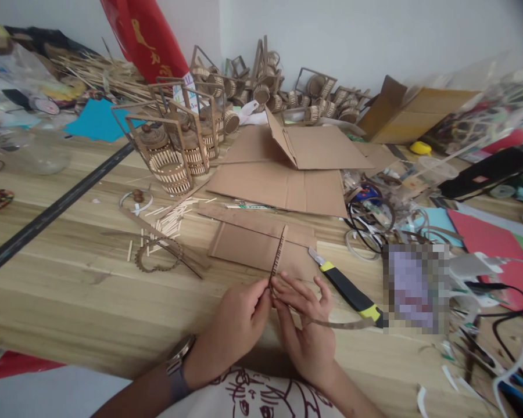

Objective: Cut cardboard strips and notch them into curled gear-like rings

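Note:
A narrow brown cardboard strip (279,251) with ridges along one stretch points away from me over the table. My left hand (244,316) pinches it between thumb and fingers. At the same spot my right hand (307,328) also grips the strip, its upper fingers partly stretched out. The strip's loose tail curves out to the right below those fingers. Just beyond my hands lies a flat cardboard piece (244,247). To the right is a black and yellow utility knife (348,290) with its blade out. A bent, notched cardboard ring (146,267) and small wooden sticks (174,220) lie to the left.
Several small slatted lanterns with frames (169,171) stand at the back left, with more piled by the wall. Large cardboard sheets (279,186) lie in the middle. A black strip (61,206) crosses the left side. Cables (370,215) and coloured paper (483,232) clutter the right.

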Tool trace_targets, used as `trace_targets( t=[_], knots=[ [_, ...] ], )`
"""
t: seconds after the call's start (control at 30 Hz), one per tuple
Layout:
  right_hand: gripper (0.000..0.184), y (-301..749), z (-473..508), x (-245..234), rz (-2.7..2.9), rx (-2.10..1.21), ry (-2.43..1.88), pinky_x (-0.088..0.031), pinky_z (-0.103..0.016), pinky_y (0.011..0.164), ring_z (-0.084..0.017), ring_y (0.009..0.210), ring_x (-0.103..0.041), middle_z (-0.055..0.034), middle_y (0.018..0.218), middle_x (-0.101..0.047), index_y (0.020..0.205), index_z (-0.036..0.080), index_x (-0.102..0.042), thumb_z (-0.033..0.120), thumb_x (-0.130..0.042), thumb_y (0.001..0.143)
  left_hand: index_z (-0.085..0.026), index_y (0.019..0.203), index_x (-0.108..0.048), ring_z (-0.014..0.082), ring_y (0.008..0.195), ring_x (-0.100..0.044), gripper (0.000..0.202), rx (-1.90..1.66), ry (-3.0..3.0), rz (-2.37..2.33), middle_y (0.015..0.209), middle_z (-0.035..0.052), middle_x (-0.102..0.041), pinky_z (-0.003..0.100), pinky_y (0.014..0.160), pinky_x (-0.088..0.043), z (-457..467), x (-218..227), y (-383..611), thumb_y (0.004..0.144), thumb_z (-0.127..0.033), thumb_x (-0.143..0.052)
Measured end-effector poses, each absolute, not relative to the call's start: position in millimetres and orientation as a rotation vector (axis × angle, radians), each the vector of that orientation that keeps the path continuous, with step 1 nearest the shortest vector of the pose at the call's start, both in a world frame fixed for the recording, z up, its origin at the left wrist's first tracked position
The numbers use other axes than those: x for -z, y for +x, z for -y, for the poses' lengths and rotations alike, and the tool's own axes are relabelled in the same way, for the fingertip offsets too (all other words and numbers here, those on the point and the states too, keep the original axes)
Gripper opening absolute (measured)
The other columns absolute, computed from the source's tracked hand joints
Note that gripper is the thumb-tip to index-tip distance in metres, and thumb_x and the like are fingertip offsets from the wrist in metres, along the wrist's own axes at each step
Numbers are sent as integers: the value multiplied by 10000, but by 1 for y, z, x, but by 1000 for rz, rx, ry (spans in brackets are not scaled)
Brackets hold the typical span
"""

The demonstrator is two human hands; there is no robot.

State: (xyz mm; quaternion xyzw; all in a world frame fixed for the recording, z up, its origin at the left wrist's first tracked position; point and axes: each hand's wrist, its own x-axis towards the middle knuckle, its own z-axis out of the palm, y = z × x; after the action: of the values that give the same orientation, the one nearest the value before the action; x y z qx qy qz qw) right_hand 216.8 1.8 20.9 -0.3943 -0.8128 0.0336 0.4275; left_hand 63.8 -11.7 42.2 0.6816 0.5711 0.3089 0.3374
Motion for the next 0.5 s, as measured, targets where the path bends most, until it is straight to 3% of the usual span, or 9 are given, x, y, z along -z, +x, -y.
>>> trace_targets(
  t=[0.33, 0.5],
  knots=[
    [181, 218, 1, -19, 1947, -213, -967, -273, -454, 1097, -196, 1036, -710, -4, 956, -779, 1017, 245, -518, 93, -523, 919, -174, 785, -603, 155, 608, -591, 241, -840, 1715, -1459, 685, 39, -664, 238, 562, -350, 11, -41, 62, 904, -181, -393],
    [193, 218, 0, -19, 1947, -201, -956, -282, -445, 1091, -191, 1039, -706, -1, 952, -778, 1026, 242, -528, 86, -522, 914, -181, 878, -613, 159, 639, -596, 231, -782, 1727, -1454, 746, 32, -676, 243, 561, -348, 11, -42, 61, 958, -276, -419]
  ],
)
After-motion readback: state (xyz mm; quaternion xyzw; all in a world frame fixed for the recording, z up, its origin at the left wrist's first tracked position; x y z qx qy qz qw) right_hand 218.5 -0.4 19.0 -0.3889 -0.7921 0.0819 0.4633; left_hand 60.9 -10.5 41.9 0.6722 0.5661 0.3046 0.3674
